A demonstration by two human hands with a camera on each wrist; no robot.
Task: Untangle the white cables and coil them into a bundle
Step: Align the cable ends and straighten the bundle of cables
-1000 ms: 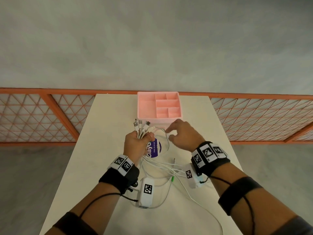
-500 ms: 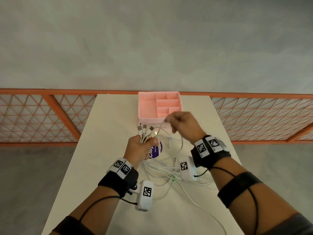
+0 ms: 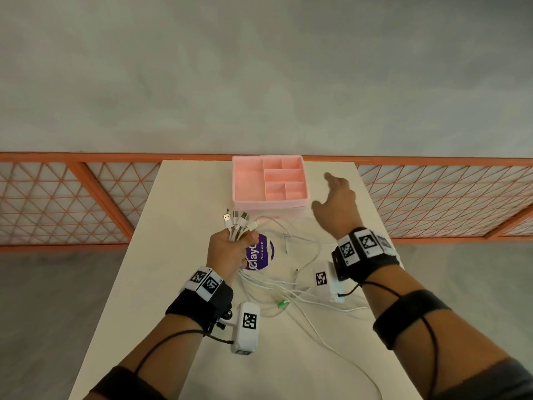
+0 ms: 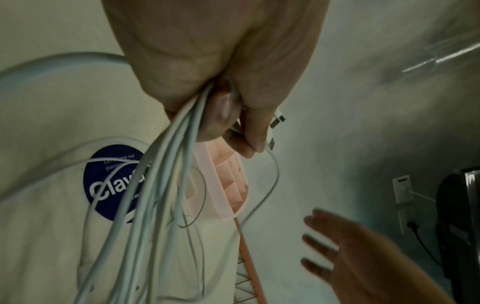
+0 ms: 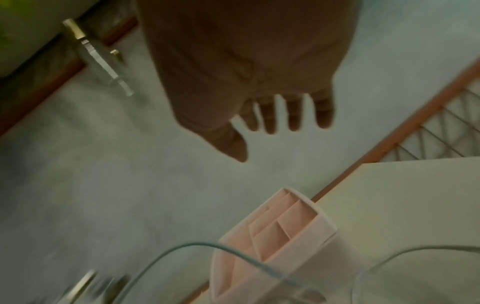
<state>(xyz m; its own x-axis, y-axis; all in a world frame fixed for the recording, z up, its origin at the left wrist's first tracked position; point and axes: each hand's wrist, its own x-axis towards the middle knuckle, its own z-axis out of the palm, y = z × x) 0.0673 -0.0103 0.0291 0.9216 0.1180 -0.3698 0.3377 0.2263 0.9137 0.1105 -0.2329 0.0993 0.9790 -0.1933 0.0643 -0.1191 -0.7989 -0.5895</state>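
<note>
My left hand (image 3: pixel 230 249) grips a bunch of white cables (image 3: pixel 236 223) near their plug ends, which fan out above the fist. In the left wrist view the cables (image 4: pixel 166 185) hang down from the left hand (image 4: pixel 221 82). Loose white cable loops (image 3: pixel 291 287) lie tangled on the table between my forearms, one with a green plug (image 3: pixel 281 304). My right hand (image 3: pixel 337 209) hovers open with spread fingers to the right of the pink tray, holding nothing; its fingers (image 5: pixel 293 115) are straight in the right wrist view.
A pink divided tray (image 3: pixel 245 194) stands at the far middle of the white table (image 3: pixel 178 203). A round purple sticker (image 3: pixel 259 254) lies under the cables. An orange lattice railing (image 3: pixel 72 197) runs behind the table. The tray (image 5: pixel 322 226) also shows below my right hand.
My right hand let go of the cable end it was pinching near the tray and swung right and away, opening. The left hand kept its grip on the bunch.
</note>
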